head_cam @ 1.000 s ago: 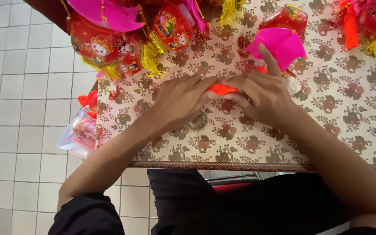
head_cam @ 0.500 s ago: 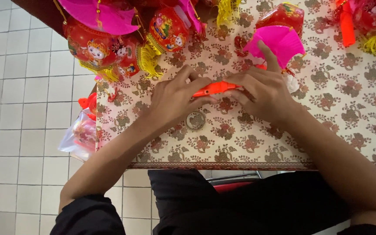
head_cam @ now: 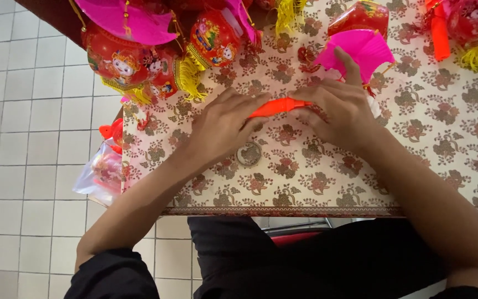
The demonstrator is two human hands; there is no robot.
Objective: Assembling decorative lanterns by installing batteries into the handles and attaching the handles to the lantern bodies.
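My worktop point(head_cam: 443, 160) wears a floral cloth, over white floor tiles point(head_cam: 23, 111). My left hand point(head_cam: 222, 124) and right hand point(head_cam: 338, 111) each pinch one orange paper strip point(head_cam: 275, 106) between their fingers. One pink fan point(head_cam: 355, 50) lies just beyond my right fingers, one round tin point(head_cam: 249, 153) just below my left.

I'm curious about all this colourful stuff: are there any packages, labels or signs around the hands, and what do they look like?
Plastic bag: clear, crumpled, hanging off the table's left edge, with pink and red pieces inside.
Red lanterns: round, printed with cartoon figures, gold fringe, at the table's far left.
Orange strip: narrow, pressed between left hand and right hand.
No signs or screens in view.
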